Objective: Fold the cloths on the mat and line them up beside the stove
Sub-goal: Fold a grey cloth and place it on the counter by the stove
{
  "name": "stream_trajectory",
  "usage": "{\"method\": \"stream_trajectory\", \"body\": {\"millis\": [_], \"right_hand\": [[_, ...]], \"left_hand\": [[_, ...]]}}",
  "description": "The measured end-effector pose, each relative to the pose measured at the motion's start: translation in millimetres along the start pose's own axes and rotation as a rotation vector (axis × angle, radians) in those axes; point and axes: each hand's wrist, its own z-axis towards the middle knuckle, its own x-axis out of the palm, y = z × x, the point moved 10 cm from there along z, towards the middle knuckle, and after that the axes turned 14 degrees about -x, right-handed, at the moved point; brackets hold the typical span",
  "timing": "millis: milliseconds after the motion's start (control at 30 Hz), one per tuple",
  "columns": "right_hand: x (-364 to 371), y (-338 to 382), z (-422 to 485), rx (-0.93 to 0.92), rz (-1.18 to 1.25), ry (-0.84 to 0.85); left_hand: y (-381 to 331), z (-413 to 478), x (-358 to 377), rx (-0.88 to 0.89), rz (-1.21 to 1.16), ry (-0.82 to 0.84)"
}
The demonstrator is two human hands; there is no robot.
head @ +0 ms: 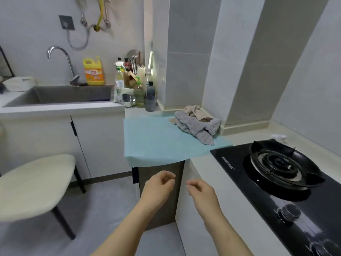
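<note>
A light blue mat covers the counter corner to the left of the black gas stove. At the mat's far right a crumpled grey cloth lies in a heap, with a beige and brown cloth bunched behind it against the wall. My left hand and my right hand hang in the air below the mat's front edge, in front of the cabinet. Both have loosely curled fingers and hold nothing. Neither hand touches the mat or the cloths.
Bottles and a knife block crowd the counter behind the mat. A sink with a tap and a yellow detergent jug is at the left. A cream stool stands on the floor at the left. Stove knobs sit near the front.
</note>
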Motion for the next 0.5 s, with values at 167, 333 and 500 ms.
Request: {"method": "stream_trajectory", "body": {"millis": [167,333,500], "right_hand": [[-2,-7,103,-0.012,-0.011,-0.046],[-2,-11,205,-0.003,-0.031,-0.063],[-1,-32,277,0.042,-0.088,-0.128]], "left_hand": [[-35,93,-3,-0.027,-0.04,0.013],[-81,183,-6,-0.014,0.012,0.023],[-96,251,-15,-0.039,0.018,0.051]]}}
